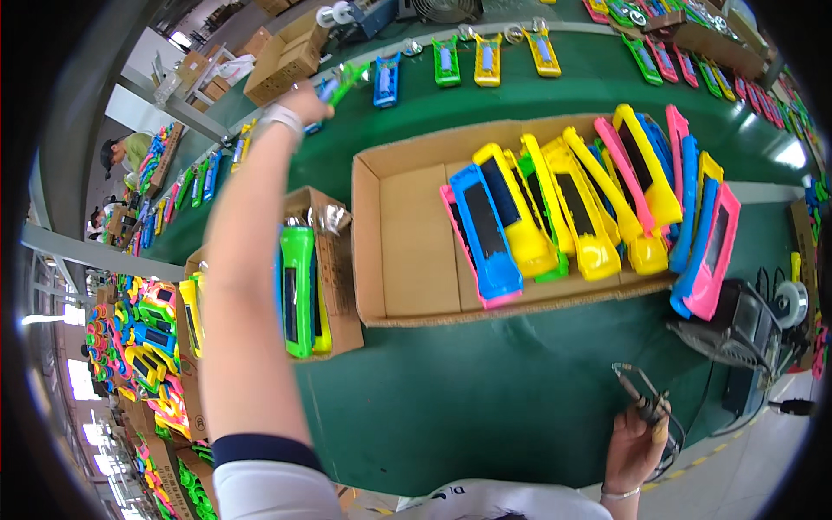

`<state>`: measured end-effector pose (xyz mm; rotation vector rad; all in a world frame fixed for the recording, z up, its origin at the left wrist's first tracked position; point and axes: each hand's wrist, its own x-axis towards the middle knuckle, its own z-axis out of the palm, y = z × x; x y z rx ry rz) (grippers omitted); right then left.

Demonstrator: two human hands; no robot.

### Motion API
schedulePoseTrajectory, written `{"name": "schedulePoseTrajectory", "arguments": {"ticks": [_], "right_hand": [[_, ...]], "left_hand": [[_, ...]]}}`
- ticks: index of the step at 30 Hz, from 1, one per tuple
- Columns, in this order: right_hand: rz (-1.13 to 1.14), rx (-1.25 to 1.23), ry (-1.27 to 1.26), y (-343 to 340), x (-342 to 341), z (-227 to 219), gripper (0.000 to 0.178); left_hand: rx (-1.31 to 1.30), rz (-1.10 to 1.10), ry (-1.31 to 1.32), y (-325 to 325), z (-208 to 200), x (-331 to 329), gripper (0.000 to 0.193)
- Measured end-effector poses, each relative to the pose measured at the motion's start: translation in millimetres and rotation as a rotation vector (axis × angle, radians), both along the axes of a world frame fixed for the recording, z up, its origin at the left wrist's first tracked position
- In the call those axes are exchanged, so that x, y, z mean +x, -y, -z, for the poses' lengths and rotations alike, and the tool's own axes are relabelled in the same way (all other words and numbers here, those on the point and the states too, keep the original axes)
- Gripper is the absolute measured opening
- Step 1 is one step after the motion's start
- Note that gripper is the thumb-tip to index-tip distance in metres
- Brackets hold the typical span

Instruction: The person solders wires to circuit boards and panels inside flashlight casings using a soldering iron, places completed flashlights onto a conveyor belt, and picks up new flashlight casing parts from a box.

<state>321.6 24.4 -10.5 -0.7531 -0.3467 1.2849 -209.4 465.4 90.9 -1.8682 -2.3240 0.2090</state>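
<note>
My left arm stretches across to the far left, and my left hand [303,104], smeared by motion, is closed on the near end of a green plastic housing [351,80]. That housing is tilted and blurred over the green belt. Beside it on the belt lies a blue housing [386,81] with a pale cylindrical part inside. At the lower right, my right hand [637,444] grips a soldering iron [643,400] whose bent metal tip points up and left, above the green tabletop [451,407].
A cardboard box [407,316] in the middle holds several coloured shells with dark panels. A smaller carton [342,303] stands left of it. At right are a black fan [728,329] and a solder wire spool [790,305]. More housings [488,61] line the belt; a person [130,154] sits far left.
</note>
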Motion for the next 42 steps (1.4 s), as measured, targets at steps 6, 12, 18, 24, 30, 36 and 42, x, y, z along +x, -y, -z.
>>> {"name": "schedulePoseTrajectory", "arguments": {"ticks": [6, 12, 18, 24, 30, 36, 42], "right_hand": [[0.025, 0.072, 0.038, 9, 8, -6, 0.029], [0.033, 0.158, 0.035, 19, 18, -13, 0.030], [0.036, 0.169, 0.025, 30, 18, -16, 0.026], [0.053, 0.172, 0.022, 40, 15, -17, 0.026], [0.083, 0.167, 0.091, 51, 29, -21, 0.023], [0.088, 0.096, 0.079, 48, 34, -13, 0.023], [0.037, 0.082, 0.020, 42, 25, -11, 0.024]], "left_hand": [[0.061, 0.536, 0.552, 169, -99, 68, 0.037], [-0.116, 0.796, 0.449, 398, -24, 188, 0.048], [-0.335, 1.005, 0.595, 401, -2, 200, 0.039], [0.284, 1.241, 0.122, 205, -14, 245, 0.067], [0.096, 1.342, -0.105, 103, 18, 297, 0.089], [0.147, 1.440, -0.034, 126, 14, 261, 0.056], [0.223, 1.326, -0.058, 139, 21, 241, 0.037]]}}
